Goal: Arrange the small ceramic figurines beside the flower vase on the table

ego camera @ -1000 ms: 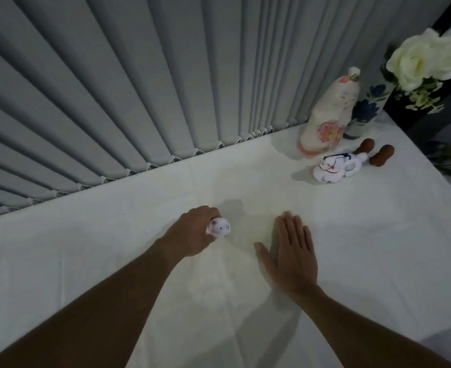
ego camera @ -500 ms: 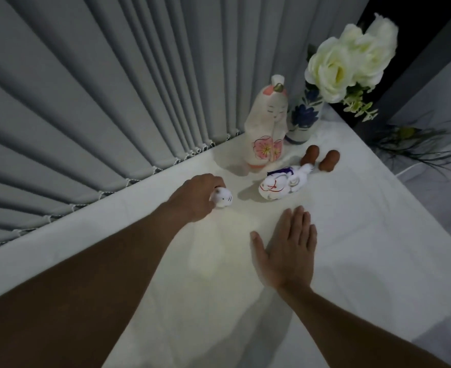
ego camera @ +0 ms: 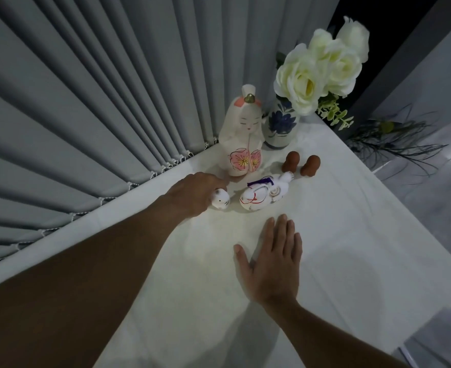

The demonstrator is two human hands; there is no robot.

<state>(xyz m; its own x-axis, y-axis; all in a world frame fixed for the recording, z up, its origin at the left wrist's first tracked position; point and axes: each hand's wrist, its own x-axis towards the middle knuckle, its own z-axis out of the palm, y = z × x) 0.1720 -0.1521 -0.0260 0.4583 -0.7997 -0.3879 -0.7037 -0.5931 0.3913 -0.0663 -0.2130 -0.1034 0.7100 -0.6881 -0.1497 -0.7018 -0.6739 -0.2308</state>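
My left hand (ego camera: 193, 193) is closed around a small white figurine (ego camera: 221, 199) with dark markings, just left of a white rabbit-like figurine (ego camera: 262, 195) with red lines and a purple cord. Behind them stands a tall white doll figurine (ego camera: 241, 136) with pink flowers painted on it. To its right is the blue-and-white flower vase (ego camera: 281, 126) holding white roses (ego camera: 322, 67). Two small brown figurines (ego camera: 301, 163) stand in front of the vase. My right hand (ego camera: 272, 257) lies flat and open on the white tablecloth (ego camera: 352, 248), nearer to me.
Grey vertical blinds (ego camera: 99, 88) run along the table's far left edge. The table's right edge (ego camera: 394, 197) drops off to a grey floor, where dark thin plant stems (ego camera: 394, 139) lie beyond the corner.
My left hand has carried the small white figurine toward the group by the vase, now close beside the rabbit-like figurine. My right hand has stayed flat on the cloth.
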